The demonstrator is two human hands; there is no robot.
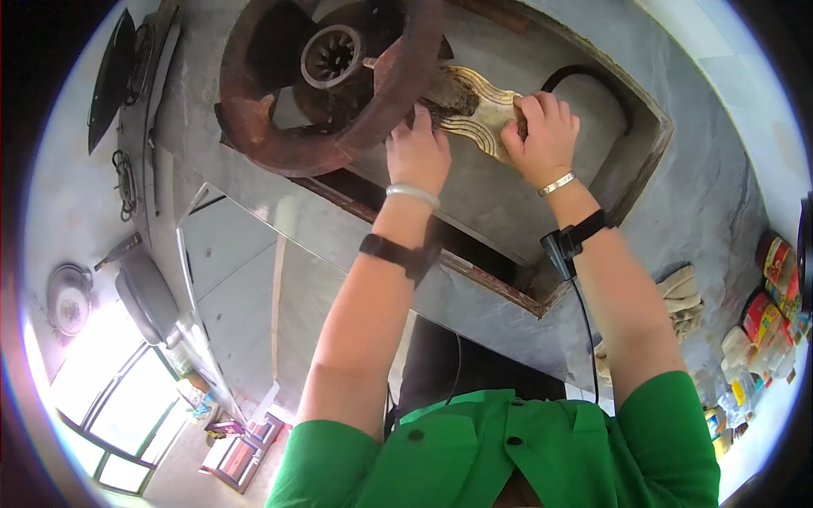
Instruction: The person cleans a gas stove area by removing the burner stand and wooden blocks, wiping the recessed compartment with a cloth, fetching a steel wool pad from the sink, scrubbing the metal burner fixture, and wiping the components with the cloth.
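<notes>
A rusty burner ring (254, 127) with a round burner head (332, 57) in its middle sits over a rectangular opening in the countertop. From under the ring, a gold metal piece with ridged, curved edges (491, 129) reaches to the right, with dark grime near the ring. My right hand (546, 140) is closed on its right end, thumb below and fingers above. My left hand (419, 154) has bent fingers at the piece's lower edge, beside the ring. What its fingertips grip is partly hidden.
The opening has a worn, brownish rim (542, 306), and a black hose (584, 69) curves inside it. Grey marble-patterned countertop (720, 169) surrounds it. A crumpled cloth (680, 296) lies to the right, near several colourful packages (762, 313). Pans (144, 288) hang at left.
</notes>
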